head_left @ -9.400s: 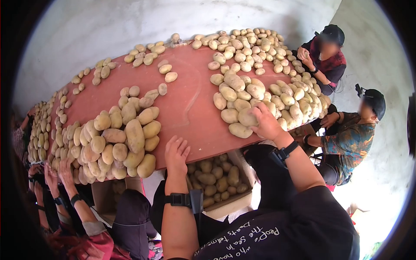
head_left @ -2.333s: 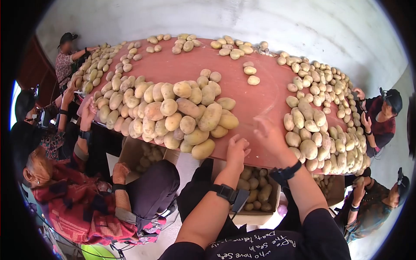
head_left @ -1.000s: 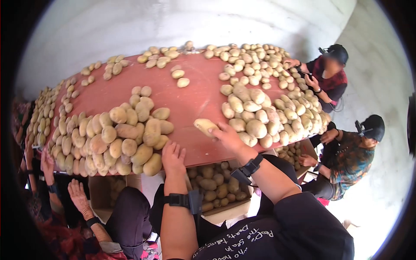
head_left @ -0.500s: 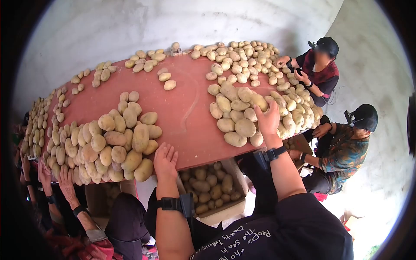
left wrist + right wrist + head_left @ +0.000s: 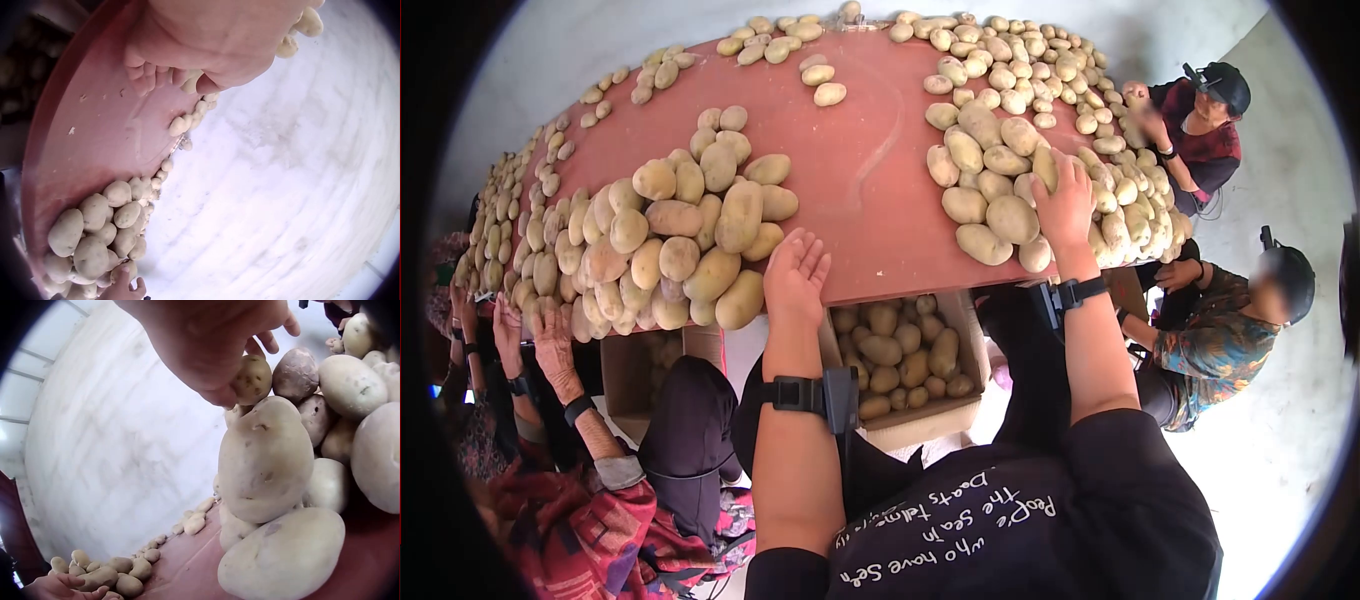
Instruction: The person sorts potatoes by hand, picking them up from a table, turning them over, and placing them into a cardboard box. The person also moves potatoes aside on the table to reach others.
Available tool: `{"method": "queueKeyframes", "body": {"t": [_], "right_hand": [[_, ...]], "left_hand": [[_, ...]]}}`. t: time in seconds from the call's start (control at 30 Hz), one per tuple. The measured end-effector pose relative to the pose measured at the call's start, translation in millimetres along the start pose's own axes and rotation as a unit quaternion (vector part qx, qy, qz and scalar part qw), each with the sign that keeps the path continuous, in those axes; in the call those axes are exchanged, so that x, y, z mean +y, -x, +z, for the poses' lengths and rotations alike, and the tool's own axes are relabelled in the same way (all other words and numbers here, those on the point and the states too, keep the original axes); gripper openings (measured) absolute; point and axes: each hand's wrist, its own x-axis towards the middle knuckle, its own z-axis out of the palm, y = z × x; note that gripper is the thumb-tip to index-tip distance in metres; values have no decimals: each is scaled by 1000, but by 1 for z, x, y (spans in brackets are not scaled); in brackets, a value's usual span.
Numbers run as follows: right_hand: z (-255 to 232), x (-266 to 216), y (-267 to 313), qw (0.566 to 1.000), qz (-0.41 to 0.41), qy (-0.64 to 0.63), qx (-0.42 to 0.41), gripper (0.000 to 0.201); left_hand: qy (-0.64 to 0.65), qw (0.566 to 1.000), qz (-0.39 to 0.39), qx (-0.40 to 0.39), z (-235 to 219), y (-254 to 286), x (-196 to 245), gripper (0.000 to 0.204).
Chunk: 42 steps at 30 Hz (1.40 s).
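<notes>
My right hand is on the right-hand potato pile, thumb and fingers around a potato on top of it. The right wrist view shows this potato between the thumb and the fingers, just above a large potato. My left hand lies at the table's front edge with its fingers loosely bent and nothing in them. Beside it is the left-hand potato heap, its nearest potato close to the fingers. In the left wrist view the left hand hangs over the red tabletop.
Below the edge of the red table stands a cardboard box of potatoes, with another box to its left. Smaller potatoes line the back edge by the wall. Two people sit at the right; other people's hands rest at the left heap.
A second ago my right hand held a potato over the middle of the table; it has carried it right onto the pile. The left hand stays near the front edge, still without a potato.
</notes>
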Motion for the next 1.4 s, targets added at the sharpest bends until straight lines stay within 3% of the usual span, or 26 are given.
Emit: {"method": "queueKeyframes", "body": {"t": [0.17,0.23,0.37,0.43,0.5,0.57,0.6,0.67,0.77,0.87,0.97,1.07,1.17,1.27,1.37,1.4], "right_hand": [[-4,-8,-13,993,39,79,-78,51],[1,-8,-11,993,26,93,-65,51],[-9,-20,-1,996,-52,24,75,46],[-24,-43,15,979,-149,-81,117,40],[-28,-67,51,947,-261,-177,63,33],[-11,-91,98,888,-366,-272,-60,23],[1,-95,116,830,-421,-280,-237,20],[30,-107,160,748,-477,-222,-405,24],[86,-105,212,765,-406,-171,-470,35],[127,-104,240,810,-296,-139,-486,43],[146,-108,256,797,-252,-35,-549,44],[143,-110,261,818,-230,-51,-525,44],[146,-120,254,780,-200,-5,-593,43],[143,-120,246,787,-237,-37,-568,42],[129,-125,246,795,-217,-104,-556,39],[124,-123,241,757,-181,-142,-612,40]], "left_hand": [[4,1000,3,-4,-4,-1,0,47],[9,1000,3,-1,-3,-1,1,47],[25,1000,2,-3,-3,-1,2,46],[25,1000,3,-4,-3,-1,1,45],[21,1000,4,-2,-4,-1,1,45],[15,1000,4,-6,-1,2,4,47],[13,1000,3,-9,0,3,5,48],[21,1000,2,-9,-1,1,3,47],[19,1000,1,0,-3,2,6,47],[14,1000,-1,7,-4,3,6,46],[8,1000,-5,1,-2,3,6,47],[5,1000,-8,-9,1,2,3,48],[1,1000,-10,-13,2,1,0,48],[5,1000,-9,-17,5,2,-1,49],[-4,1000,-6,-19,4,1,-1,49],[-8,1000,-4,-20,3,1,-1,49]]}}
